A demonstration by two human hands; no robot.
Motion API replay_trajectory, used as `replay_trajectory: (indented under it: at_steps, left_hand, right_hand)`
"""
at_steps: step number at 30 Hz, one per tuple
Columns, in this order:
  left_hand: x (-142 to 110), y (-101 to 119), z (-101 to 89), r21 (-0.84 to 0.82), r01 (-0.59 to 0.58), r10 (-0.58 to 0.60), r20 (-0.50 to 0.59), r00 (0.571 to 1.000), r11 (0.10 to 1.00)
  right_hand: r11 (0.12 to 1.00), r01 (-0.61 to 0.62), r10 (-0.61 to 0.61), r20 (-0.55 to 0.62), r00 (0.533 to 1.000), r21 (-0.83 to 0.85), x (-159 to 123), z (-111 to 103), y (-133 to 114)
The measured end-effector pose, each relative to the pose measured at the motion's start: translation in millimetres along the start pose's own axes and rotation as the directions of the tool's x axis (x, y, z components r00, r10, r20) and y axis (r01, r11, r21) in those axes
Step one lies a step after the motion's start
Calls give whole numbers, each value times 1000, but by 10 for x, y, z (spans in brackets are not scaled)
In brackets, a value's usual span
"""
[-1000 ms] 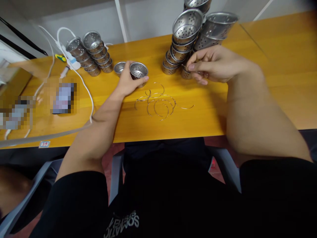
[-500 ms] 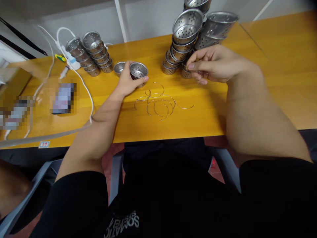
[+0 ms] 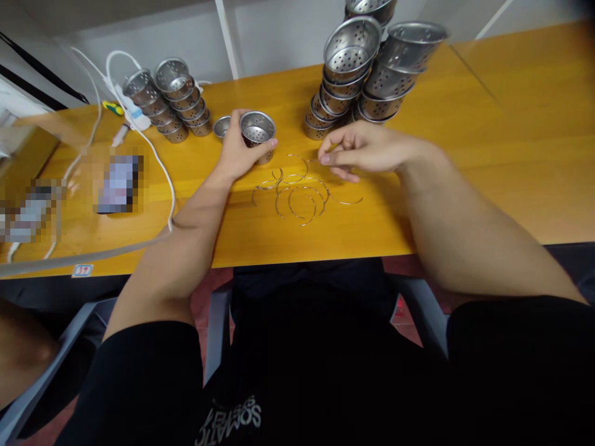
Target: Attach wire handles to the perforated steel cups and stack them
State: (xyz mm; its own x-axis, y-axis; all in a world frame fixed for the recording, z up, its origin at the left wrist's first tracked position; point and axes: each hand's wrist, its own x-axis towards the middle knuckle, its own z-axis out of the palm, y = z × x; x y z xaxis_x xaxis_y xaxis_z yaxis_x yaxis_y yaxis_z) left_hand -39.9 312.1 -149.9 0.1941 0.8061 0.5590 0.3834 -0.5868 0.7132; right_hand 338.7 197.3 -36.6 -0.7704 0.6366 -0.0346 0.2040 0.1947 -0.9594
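Metal wire (image 3: 313, 161) is sitting pinched tight in our right hand (image 3: 360, 150); our left hand (image 3: 237, 153), half open, is holding a cup (image 3: 258, 129), upper middle.

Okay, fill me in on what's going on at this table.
A person sits at the table, left hand around a perforated metal cup. The right hand is above the table, thumb and finger close together; whether they pinch a thin wire is hard to tell. Curved wires lie loosely between the person and the cups. More perforated cups stand in stacks at the left and right.
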Motion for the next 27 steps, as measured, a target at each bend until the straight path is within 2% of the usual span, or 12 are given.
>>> replay_trajectory:
  at_steps: [3,5,8,12,17,21,24,27]
  left_hand:
    - [-16,265,-22,3,-63,63,-38,997,998]
    - [-47,434,-18,2,-121,121,-47,992,993]
    - [-105,564,48,22,-206,206,-21,978,978]
    - [-130,470,205,-25,-267,268,33,963,963]
    - [-92,267,310,-108,-351,350,-28,936,930]
    - [-122,368,300,-23,-240,239,-47,970,971]
    - [-157,561,283,-17,-156,155,-38,987,988]
    - [-175,710,267,-25,-70,70,10,998,997]
  right_hand:
    - [999,30,-31,-43,999,-22,151,133,177]
    - [996,63,-71,-132,989,-57,219,197,248]
    - [976,116,-166,-283,945,-184,277,229,291]
    - [935,139,-271,-407,872,-325,319,202,314]
    - [934,98,-283,-540,793,-345,339,222,306]
    - [926,95,-305,-574,760,-365,366,263,311]
    - [918,133,-337,-558,758,-374,384,272,344]
    - [937,136,-303,-560,771,-320,377,276,361]
